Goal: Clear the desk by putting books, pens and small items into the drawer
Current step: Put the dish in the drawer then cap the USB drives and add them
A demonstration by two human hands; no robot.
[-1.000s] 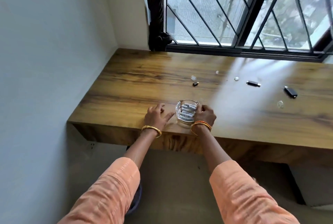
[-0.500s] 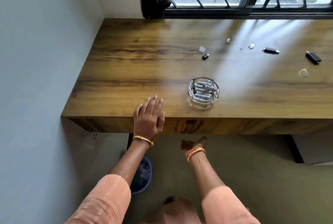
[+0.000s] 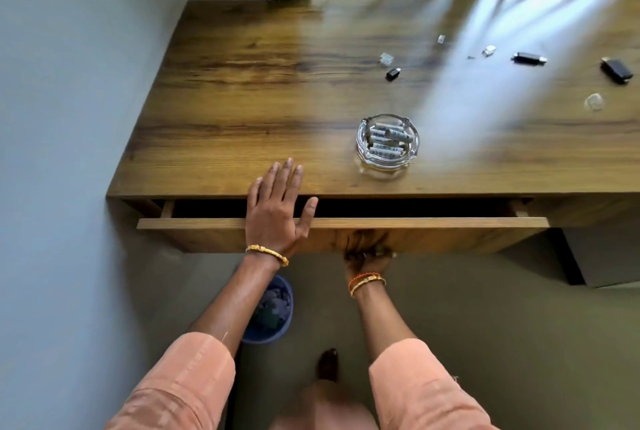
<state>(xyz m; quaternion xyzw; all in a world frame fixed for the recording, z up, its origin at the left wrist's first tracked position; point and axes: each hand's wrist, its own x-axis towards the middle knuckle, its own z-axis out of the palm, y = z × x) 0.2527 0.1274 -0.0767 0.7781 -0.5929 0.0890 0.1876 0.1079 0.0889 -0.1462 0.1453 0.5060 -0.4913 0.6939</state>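
Drawer [image 3: 346,222] now out a little way from under the near edge of the desk [image 3: 242,83], a dark gap showing behind its front panel; half a second ago that front sat flush. I read this as the opening step, barely begun: the gap looks too narrow to drop anything through.

My right hand [image 3: 367,256] is under the bottom edge of the drawer front, fingers hooked up out of sight. I judge it is gripping the panel to pull, though the fingers themselves are hidden. A second ago it was beside the glass dish. My left hand [image 3: 277,208] lies flat, fingers straight and spread, palm across the desk edge and over the gap, thumb on the drawer's top edge. It holds nothing; it seems to brace.

Glass dish [image 3: 388,140] with white batteries [image 3: 386,142] inside stands just beyond the edge, right of the left hand, untouched. Far right: small black plug [image 3: 392,73], black stick [image 3: 529,58], black lighter-like piece [image 3: 616,70], a few clear bits I cannot identify. All well apart from both hands. Blue bin [image 3: 273,312] on the floor below.

Nothing stowed yet. Next call: more pull, and the left hand off the gap.
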